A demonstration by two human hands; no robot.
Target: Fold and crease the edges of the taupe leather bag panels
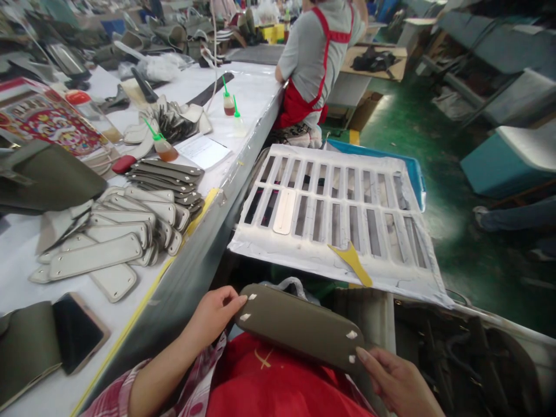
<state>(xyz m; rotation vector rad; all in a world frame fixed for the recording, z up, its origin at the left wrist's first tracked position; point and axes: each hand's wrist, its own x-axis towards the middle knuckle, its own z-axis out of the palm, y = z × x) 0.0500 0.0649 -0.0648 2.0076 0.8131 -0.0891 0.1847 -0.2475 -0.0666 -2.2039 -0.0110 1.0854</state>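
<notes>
A long olive-green leather strip [299, 327] with rounded ends is stretched across in front of my red apron. Small white patches mark both of its ends. My left hand [217, 313] pinches the left end between thumb and fingers. At the right end, my right hand [391, 373] grips the edge near a white patch. Just beyond the strip lies a white slatted rack [304, 255], with a pale strip [284, 213] and a yellow forked tool [354, 263] on it. The undersides of the fingers are partly hidden.
The table at left bears pale strips [95, 255], dark green strips [165, 174], a phone [80, 333] and a green-tipped bottle [165, 149]. A co-worker [315, 63] sits ahead by the table. A blue bin [417, 179] stands behind the rack.
</notes>
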